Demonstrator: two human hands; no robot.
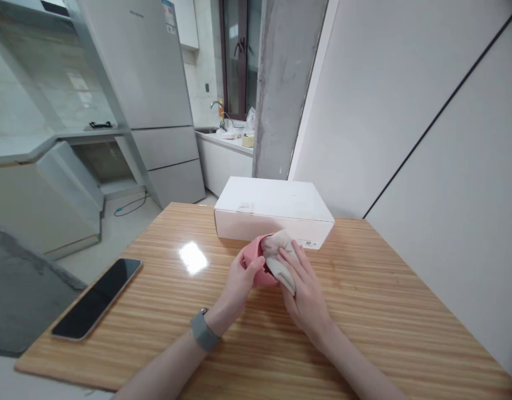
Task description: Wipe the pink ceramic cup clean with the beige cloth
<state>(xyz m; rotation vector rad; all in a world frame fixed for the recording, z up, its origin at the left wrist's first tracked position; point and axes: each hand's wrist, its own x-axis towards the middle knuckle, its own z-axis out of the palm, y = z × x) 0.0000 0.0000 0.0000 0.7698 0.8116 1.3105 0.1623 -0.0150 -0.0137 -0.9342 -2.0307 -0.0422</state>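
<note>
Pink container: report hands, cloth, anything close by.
Left hand grip on pink container. Right hand on beige cloth, at container's mouth. White box close beyond.

A pink, hollow container (251,252) is held tilted, its opening facing the right of the view. A soft, off-white cloth (275,244) is bunched at that opening, partly covering it, its folds wrinkled and uneven

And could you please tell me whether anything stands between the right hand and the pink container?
Yes: the pale cloth lies between the right hand and the pink container, at its opening. Nothing visible separates the left hand from the container, which it grips.
</note>
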